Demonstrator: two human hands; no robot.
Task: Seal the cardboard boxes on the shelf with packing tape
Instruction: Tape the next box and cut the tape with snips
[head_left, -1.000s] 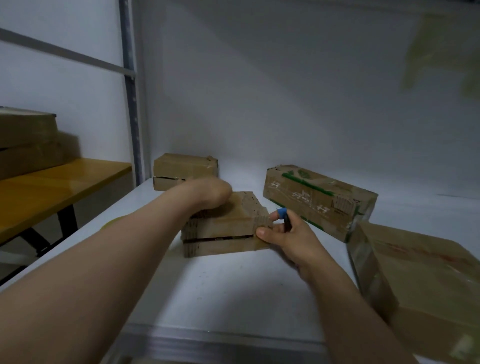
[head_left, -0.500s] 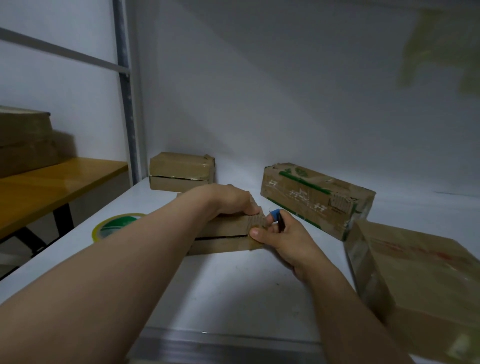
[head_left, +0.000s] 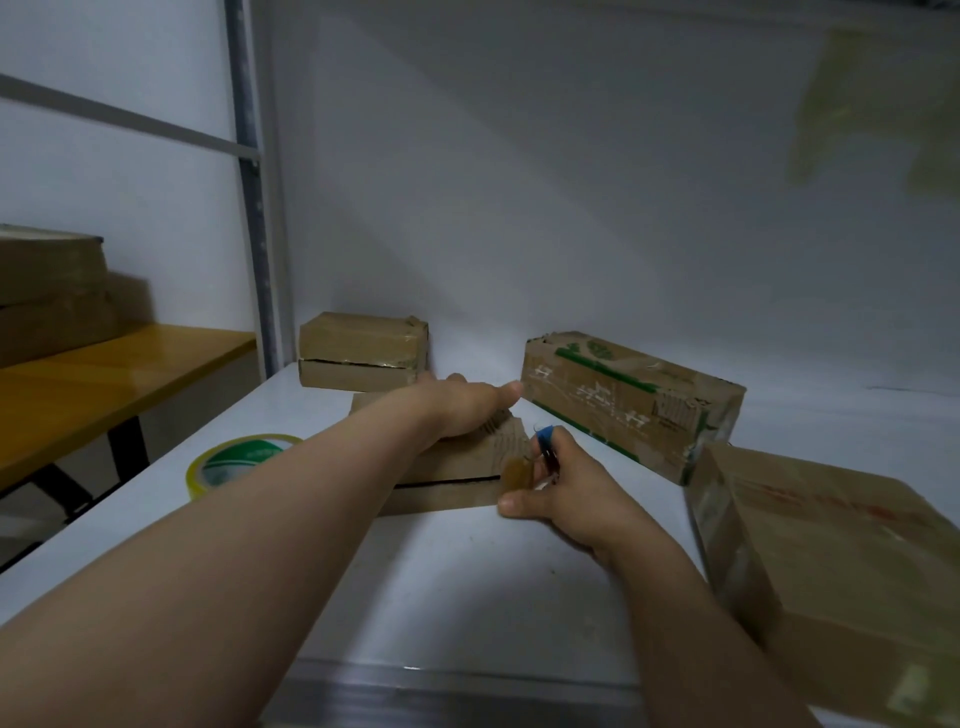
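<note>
The tape roll (head_left: 244, 460) lies on the shelf (head_left: 467, 587), left of the left forearm. The left hand (head_left: 467, 410) rests flat, fingers straight, on top of the box (head_left: 457, 478). Just right of the box, the right hand (head_left: 566, 488) curls round a blue-tipped tool (head_left: 544, 439), thumb at the box's end beside a tape tab (head_left: 517, 473).

Matt cardboard box (head_left: 623, 400); glossy tape roll (head_left: 234, 460); smooth white shelf (head_left: 467, 571).

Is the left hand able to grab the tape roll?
Probably yes. The tape roll lies on the shelf near that arm with nothing stacked on it, and the left hand only rests on the box, holding nothing.
</note>
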